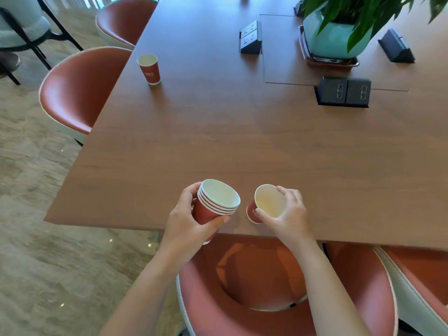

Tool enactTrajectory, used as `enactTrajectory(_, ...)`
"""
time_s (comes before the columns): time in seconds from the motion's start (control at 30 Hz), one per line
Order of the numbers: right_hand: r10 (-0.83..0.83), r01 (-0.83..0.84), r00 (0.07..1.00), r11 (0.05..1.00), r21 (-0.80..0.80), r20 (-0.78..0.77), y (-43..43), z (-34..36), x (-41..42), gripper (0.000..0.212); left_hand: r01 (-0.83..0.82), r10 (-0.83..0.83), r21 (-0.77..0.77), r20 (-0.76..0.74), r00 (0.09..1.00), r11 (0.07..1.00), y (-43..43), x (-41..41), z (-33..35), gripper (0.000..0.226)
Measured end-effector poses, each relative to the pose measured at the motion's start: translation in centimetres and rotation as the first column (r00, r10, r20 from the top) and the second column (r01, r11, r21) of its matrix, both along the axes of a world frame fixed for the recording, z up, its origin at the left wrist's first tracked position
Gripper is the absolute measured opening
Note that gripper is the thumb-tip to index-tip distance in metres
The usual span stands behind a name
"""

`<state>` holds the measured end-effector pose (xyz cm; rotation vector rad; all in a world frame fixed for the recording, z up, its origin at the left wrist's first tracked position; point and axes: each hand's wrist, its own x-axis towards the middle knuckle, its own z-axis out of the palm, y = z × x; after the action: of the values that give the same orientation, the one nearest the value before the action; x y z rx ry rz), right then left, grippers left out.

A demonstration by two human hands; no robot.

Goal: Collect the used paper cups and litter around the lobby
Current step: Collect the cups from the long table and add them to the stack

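Note:
My left hand [191, 221] grips a stack of several nested red paper cups [217, 203], tilted with the white insides facing me, just above the near edge of the wooden table [218, 141]. My right hand [289, 215] wraps around the rim of a single red paper cup [268, 202] that leans on the table right beside the stack. A third red cup [149, 69] stands upright and alone near the table's left edge, far from both hands.
Red shell chairs stand below me [254, 287], at the right [417, 275] and along the left side [77, 90]. On the table's far part sit a potted plant in a teal pot [337, 37] and black pop-up socket boxes [343, 92] [251, 37].

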<state>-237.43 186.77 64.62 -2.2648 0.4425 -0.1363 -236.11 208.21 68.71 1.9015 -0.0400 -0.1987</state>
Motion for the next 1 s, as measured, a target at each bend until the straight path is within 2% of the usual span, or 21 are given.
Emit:
enactTrajectory(0.3,-0.025,-0.015,0.971,0.986,0.167,0.237,0.5,6.4,-3.6,0.066,0.102,-0.107,0.079,0.065,0.992,0.992,0.9,-2.7,1.8,0.073)
enactTrajectory(0.5,0.007,-0.079,0.935,0.979,0.19,0.356,2.2,9.7,-5.6,0.064,0.144,-0.17,0.173,0.141,0.975,0.974,1.9,-3.9,2.7,0.079)
enactTrajectory(0.73,0.172,-0.251,0.921,0.949,0.192,0.35,5.2,11.6,-7.0,0.063,0.133,-0.173,0.199,0.198,0.965,0.971,4.0,-5.2,3.3,0.082)
enactTrajectory(1.0,0.347,-0.405,0.904,0.883,0.238,0.252,7.8,11.8,-7.4,0.064,0.119,-0.175,0.221,0.256,0.951,0.968,6.2,-7.1,3.7,0.085)
